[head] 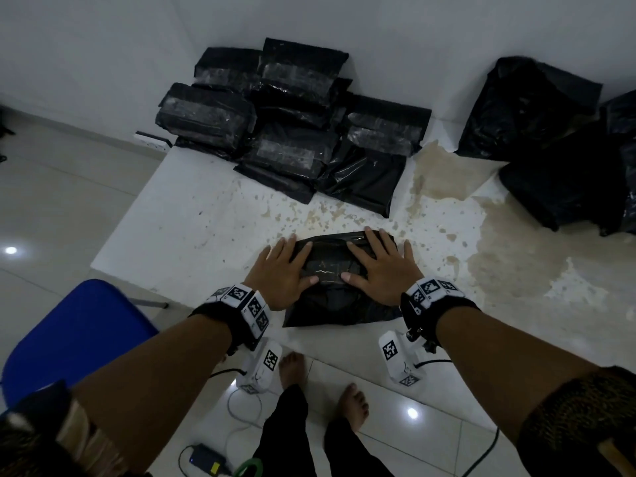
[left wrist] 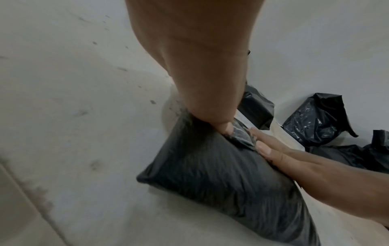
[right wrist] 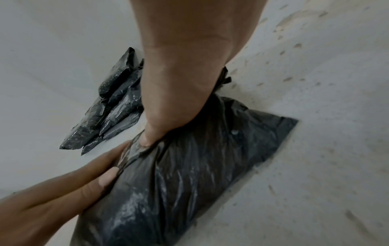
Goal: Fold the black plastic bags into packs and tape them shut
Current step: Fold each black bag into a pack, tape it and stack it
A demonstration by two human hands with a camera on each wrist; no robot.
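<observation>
Both hands, left hand [head: 287, 270] and right hand [head: 383, 266], press flat, fingers [head: 358, 251] straight, on the crinkled black plastic bag [head: 330, 304]; taped black packs [head: 289, 125] piled at upper centre of the stained white tabletop [head: 192, 222]; loose black bags [head: 550, 139] upper right.

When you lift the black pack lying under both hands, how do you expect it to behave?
The black pack will probably sag: it bulges softly and creases under the left hand and right hand. Its glossy film looks slippery. It seems unlikely to roll, lying flat on the table.
</observation>
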